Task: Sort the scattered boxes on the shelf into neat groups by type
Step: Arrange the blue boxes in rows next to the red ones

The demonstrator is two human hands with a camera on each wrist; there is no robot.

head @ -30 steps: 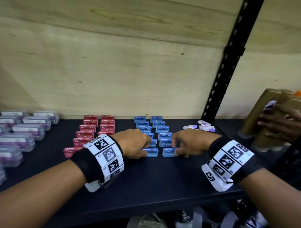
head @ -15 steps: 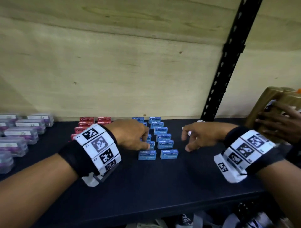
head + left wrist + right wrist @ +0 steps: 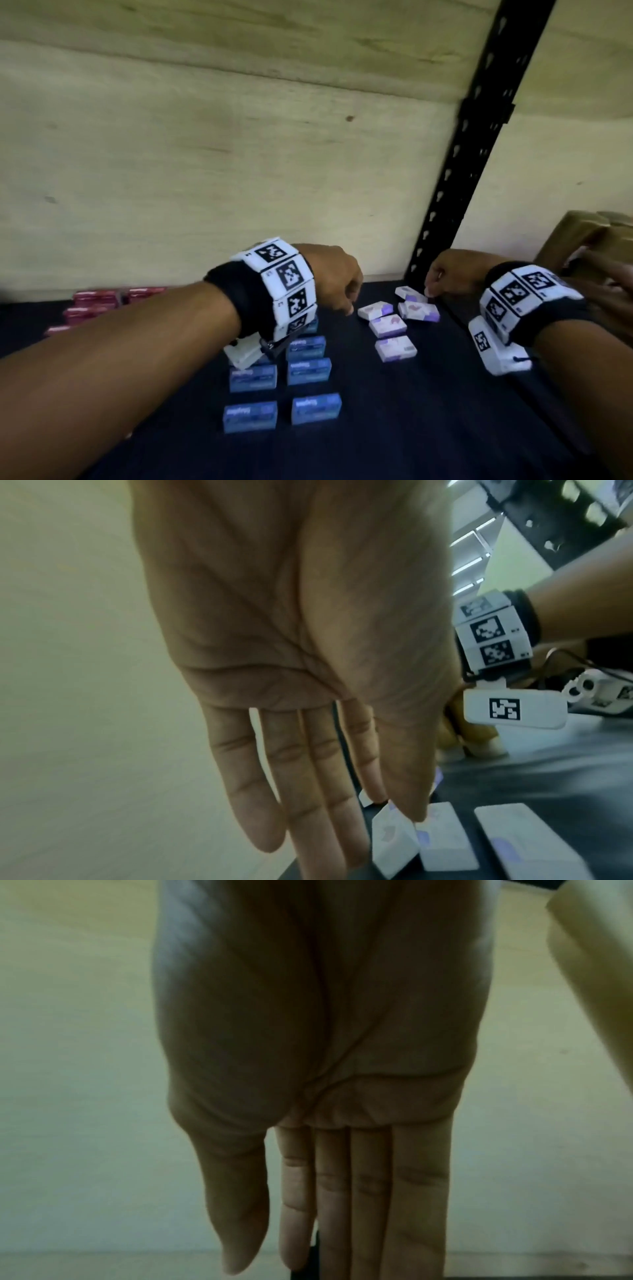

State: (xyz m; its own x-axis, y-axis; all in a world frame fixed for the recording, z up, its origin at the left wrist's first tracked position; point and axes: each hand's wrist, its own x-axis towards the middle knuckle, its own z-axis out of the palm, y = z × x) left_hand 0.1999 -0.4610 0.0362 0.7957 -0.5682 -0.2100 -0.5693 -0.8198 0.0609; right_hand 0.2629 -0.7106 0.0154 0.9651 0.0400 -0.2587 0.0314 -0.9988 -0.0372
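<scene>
Blue staple boxes [image 3: 309, 371] stand grouped (red ones too) — the white-purple boxes [image 3: 395, 348] remain scattered, both hands flat and empty.

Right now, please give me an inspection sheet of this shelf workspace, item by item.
Surface: dark shelf board, wooden back panel.
Job's things: blue boxes in two neat columns; red boxes grouped at far left; white-purple boxes still scattered.
Clutter: brown package at right.
Grippers: left hand and right hand empty, fingers straight in the wrist views, over the white-purple boxes.
Cables: thin wire near the right wrist unit.
Surroundings: black perforated upright.
</scene>
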